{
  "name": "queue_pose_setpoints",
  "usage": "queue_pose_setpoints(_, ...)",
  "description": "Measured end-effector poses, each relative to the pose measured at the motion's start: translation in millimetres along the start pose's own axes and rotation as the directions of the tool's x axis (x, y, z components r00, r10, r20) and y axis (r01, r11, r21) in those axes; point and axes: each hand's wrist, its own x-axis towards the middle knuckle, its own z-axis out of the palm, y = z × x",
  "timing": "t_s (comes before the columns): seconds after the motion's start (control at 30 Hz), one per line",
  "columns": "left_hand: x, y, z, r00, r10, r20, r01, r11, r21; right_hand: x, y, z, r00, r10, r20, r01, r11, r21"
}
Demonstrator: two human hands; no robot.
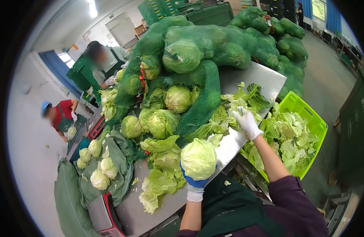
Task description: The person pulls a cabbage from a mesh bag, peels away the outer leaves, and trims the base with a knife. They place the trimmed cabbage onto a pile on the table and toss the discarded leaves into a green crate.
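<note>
My left hand (195, 187), in a blue and white glove, holds a trimmed cabbage (198, 159) from below, in front of my apron. My right hand (247, 123), in a white glove, is over the table's right edge with its fingers curled closed; what they grip, if anything, I cannot make out. Loose outer leaves (217, 120) lie beside and beyond the right hand. More leaves (162, 185) are heaped left of the held cabbage. Several untrimmed cabbages (163, 123) rest behind it, by the open end of a green net bag (203, 102).
Full net bags of cabbages (213, 43) are piled across the metal table (255, 77). A lime-green crate (314, 130) of leaves stands at right. Trimmed cabbages (104, 173) lie on green cloth at left, near a red-edged scale (105, 215). Two co-workers (65, 114) (107, 65) stand at left.
</note>
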Motion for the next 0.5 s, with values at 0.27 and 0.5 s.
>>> queue_pose_setpoints(0.27,-18.4,14.0,-39.8,0.980,-0.097,0.173,0.187,0.171,-0.967,-98.2,-43.5,63.4,0.857,-0.261,0.443,0.366,0.915,-0.170)
queue_pose_setpoints(0.5,-43.1,-38.0,-150.2,0.918,-0.314,-0.241,0.171,0.863,-0.476,-53.4,20.7,79.6,0.986,-0.160,0.043,0.162,0.985,-0.053)
